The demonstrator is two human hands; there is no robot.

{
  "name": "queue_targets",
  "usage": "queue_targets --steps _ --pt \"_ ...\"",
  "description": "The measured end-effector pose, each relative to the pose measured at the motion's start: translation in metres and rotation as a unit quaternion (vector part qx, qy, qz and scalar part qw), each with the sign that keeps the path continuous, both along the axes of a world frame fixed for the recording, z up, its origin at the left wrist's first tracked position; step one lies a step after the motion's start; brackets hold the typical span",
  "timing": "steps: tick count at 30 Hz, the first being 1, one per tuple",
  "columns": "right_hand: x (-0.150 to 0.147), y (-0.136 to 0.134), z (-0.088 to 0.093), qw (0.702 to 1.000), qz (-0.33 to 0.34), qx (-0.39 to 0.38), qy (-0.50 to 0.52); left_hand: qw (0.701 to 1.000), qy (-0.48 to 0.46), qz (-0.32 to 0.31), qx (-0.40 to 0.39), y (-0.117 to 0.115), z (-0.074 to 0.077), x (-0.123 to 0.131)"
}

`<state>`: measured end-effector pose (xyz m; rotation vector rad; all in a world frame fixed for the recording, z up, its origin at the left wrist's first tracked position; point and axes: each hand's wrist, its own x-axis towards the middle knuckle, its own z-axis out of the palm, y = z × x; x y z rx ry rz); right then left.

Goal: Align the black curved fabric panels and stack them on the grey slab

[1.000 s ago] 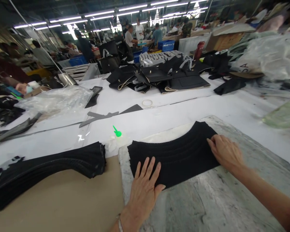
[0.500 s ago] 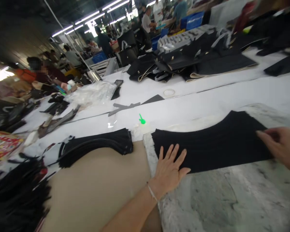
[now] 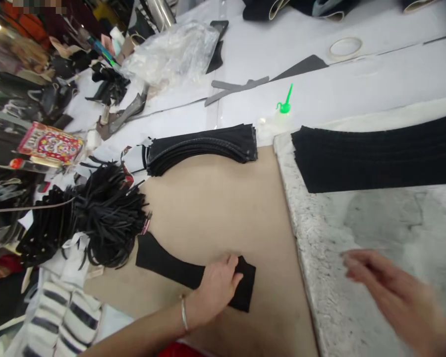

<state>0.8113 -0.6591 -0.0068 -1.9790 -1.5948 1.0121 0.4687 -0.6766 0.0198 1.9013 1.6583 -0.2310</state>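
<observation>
My left hand (image 3: 216, 287) lies on a single curved black fabric piece (image 3: 163, 263) near the front of the tan board (image 3: 215, 208), fingers bent down on its right end. My right hand (image 3: 394, 297) hovers blurred over the grey stone slab (image 3: 375, 238), fingers stretched out and apart, holding nothing. A fanned row of black fabric pieces (image 3: 375, 156) lies along the slab's far edge. Another stack of curved black pieces (image 3: 204, 146) sits at the board's far edge.
A bundle of black straps (image 3: 96, 218) lies left of the board. A green-capped bottle (image 3: 284, 105), a tape ring (image 3: 345, 48), grey strips (image 3: 238, 87) and a plastic bag (image 3: 174, 47) lie on the white table. Striped cloth (image 3: 63, 312) sits bottom left.
The view swung left and down. My left hand left the fanned pieces on the slab and came down on a single black piece on the tan board. My right hand lifted off the fabric.
</observation>
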Motion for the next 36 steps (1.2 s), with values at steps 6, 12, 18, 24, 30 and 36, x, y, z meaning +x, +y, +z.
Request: queue_targets --steps 6,12,18,24,30,36 --pt "-0.149 -0.061 0.029 0.978 -0.017 -0.107 0.18 0.997 0.044 0.033 0.05 -0.08 -0.028 -0.003" --pt "-0.185 -0.08 0.016 0.978 -0.023 -0.098 0.184 0.998 -0.012 0.039 0.046 -0.068 -0.033 -0.02" --pt "-0.211 -0.091 0.009 0.983 -0.065 -0.081 0.151 0.966 -0.179 0.189 0.004 -0.058 -0.037 -0.043" --pt "-0.245 -0.107 -0.012 0.981 -0.072 -0.055 0.173 0.928 -0.258 0.267 -0.004 -0.057 -0.046 -0.062" --pt "-0.258 -0.116 -0.027 0.992 0.037 -0.065 0.102 0.864 -0.322 0.383 0.046 -0.041 -0.043 -0.11" --pt "-0.261 -0.115 -0.029 0.995 0.048 -0.05 0.067 0.745 -0.33 0.535 0.224 0.003 0.014 -0.292"
